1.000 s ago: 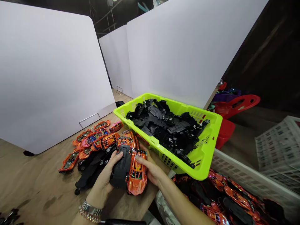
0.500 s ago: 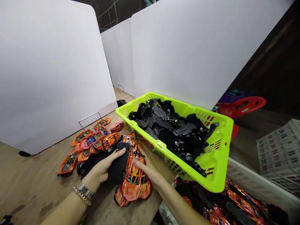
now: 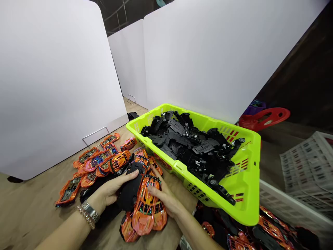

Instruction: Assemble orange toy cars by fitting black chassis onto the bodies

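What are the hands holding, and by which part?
Left hand: black toy-car chassis, by its left edge. Right hand: orange toy car, by its right side.

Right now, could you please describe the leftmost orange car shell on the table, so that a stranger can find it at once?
Start at the white board on the left, then go down to the brown table. Among the loose orange shells there, the target shell lies hollow side up, at the near left end. No other shell lies farther left.
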`<state>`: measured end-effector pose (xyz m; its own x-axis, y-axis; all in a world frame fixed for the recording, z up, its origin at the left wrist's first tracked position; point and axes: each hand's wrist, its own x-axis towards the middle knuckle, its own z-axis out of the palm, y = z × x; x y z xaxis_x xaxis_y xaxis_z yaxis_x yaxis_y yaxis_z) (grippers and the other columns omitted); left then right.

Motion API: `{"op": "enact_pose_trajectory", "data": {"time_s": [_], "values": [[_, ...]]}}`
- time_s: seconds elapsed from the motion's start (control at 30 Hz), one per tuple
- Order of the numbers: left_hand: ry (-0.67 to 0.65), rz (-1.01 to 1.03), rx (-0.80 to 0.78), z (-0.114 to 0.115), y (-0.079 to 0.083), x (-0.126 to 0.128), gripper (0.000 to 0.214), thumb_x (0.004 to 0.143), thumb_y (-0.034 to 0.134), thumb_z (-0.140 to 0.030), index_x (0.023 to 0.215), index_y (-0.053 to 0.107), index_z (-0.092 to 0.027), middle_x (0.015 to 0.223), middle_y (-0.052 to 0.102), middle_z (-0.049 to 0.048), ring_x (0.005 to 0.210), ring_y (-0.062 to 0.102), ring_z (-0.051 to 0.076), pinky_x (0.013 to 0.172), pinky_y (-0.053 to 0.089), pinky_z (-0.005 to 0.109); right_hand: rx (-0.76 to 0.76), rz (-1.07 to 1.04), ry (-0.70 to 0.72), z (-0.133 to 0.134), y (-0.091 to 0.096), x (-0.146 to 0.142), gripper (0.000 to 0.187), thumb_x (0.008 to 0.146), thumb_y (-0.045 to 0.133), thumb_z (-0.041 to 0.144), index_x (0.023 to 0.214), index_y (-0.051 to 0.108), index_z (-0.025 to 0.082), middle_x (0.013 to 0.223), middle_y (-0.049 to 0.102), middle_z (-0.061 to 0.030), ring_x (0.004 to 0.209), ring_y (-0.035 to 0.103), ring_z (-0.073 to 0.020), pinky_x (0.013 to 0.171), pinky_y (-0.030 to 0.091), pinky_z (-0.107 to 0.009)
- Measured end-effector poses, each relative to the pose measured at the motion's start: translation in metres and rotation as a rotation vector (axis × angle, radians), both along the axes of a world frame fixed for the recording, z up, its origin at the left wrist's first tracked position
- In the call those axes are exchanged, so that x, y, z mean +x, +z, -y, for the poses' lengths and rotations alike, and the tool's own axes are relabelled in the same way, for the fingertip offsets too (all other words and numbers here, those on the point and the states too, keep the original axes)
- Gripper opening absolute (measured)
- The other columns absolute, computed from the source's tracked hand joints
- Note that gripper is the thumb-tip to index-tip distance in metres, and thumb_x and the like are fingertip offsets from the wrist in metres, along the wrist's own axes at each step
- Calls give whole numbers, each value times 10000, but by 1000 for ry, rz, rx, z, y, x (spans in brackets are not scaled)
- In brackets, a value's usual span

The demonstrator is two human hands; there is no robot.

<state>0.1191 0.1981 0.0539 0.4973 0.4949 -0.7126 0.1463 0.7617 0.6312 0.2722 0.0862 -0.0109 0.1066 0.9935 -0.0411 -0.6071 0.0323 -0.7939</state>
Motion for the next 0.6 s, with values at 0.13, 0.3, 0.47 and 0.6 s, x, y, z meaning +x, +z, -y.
{"op": "enact_pose_trajectory", "data": {"time_s": [0.13,0.3,0.47,0.6], "values": [[-11,13,-6,0,1,-1,564,673,856,-357,1144,666,-112,925,796,134,841,766,289,838,614,397,8,77,18,-3,-1,2,1052,679,842,499,1537,262,313,1501,475,-75,1369,462,-299,1170,298,-527],[-33,37,35,18,5,-19,738,642,876,-366,1288,589,-156,1055,777,126,1007,730,301,949,559,409,102,225,-10,11,2,-11,1086,677,831,538,1545,242,256,1548,397,-106,1398,419,-305,1177,291,-507],[-2,12,140,53,4,-50,884,538,899,-470,1329,581,-237,1230,717,103,1230,600,355,1043,490,435,182,374,-32,45,16,-24,1071,669,844,487,1537,275,219,1524,430,-120,1377,442,-326,1165,315,-496],[45,-92,334,86,-17,-97,954,472,883,-566,1343,573,-332,1224,723,62,1289,528,413,1025,498,502,128,392,-52,57,26,-29,971,639,835,564,1473,428,275,1443,536,-72,1374,448,-336,1173,299,-513]]}}
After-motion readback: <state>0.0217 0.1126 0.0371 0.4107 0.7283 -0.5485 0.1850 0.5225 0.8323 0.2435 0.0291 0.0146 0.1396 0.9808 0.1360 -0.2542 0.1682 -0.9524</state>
